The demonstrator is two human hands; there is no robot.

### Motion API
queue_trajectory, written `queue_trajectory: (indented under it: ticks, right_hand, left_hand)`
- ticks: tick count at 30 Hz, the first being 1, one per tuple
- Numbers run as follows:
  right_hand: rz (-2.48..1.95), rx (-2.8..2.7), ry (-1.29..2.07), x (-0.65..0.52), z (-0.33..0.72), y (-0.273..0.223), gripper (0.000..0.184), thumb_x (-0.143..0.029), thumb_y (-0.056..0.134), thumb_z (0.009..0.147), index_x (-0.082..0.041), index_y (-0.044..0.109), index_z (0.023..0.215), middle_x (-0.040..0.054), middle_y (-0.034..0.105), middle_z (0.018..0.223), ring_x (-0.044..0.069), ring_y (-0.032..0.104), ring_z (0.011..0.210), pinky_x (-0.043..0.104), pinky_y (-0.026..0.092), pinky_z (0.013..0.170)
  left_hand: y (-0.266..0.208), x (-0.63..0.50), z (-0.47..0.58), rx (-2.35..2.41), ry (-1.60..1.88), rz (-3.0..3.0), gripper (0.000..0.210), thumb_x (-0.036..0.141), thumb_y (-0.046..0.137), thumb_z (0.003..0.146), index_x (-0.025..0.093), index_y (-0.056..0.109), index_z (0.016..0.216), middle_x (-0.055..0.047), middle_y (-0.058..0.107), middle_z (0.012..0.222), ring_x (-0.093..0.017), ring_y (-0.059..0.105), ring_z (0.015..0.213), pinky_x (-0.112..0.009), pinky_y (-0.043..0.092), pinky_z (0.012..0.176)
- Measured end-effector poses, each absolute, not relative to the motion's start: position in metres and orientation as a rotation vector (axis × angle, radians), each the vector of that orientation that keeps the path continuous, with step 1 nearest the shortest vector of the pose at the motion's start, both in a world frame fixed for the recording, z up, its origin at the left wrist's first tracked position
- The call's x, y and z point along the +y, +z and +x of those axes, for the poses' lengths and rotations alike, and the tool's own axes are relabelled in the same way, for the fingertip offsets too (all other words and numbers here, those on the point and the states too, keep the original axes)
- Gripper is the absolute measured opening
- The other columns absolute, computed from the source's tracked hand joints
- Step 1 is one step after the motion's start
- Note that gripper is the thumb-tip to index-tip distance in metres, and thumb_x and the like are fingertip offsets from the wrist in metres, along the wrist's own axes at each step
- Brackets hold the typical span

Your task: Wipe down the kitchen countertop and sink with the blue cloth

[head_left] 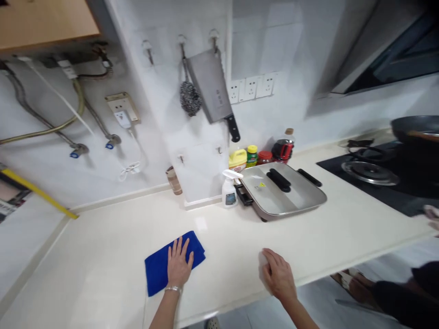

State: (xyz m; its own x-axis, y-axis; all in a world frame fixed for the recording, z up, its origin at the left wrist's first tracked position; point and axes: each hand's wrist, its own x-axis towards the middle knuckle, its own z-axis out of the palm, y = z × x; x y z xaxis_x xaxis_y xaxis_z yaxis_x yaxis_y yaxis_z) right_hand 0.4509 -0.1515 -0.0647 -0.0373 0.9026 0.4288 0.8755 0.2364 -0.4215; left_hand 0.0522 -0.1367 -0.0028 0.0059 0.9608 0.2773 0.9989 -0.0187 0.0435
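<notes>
My left hand (pixel 179 262) lies flat with fingers spread on a folded blue cloth (pixel 156 269), pressing it against the white countertop (pixel 226 278). A bracelet circles that wrist. Near the counter's front edge rests my right hand (pixel 278 274), holding nothing; its fingers are extended and slightly bent, the thumb apart. Beyond my hands stands a white spray bottle (pixel 229 192), close beside a square electric pan with a lid (pixel 284 194) and a black handle on top. The cloth touches neither of them.
A cleaver (pixel 212 87) and a steel scrubber (pixel 190 98) hang from wall hooks. Bottles and jars (pixel 252 156) stand behind the pan. At right are a black stove (pixel 370 173), a wok (pixel 418 128) and another person's hand (pixel 432 217). Hoses (pixel 37 114) run along the left wall.
</notes>
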Motion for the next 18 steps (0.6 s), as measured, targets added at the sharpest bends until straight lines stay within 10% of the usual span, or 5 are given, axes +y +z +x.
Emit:
queue_trajectory:
  ticks: [18]
  right_hand:
    - [-1.644,-1.947,0.006,-0.150,0.458,-0.079,0.037,-0.031,0.041,0.092,-0.024,0.052,0.127,0.0084,0.061,0.129,0.030,0.059,0.115,0.048,0.048,0.097]
  left_hand:
    - [-0.006,-0.022,-0.021,-2.248,-0.453,-1.934,0.054,0.042,0.043,0.097,0.027,0.045,0.149,-0.009,0.038,0.159,-0.032,0.030,0.148,-0.058,0.025,0.119]
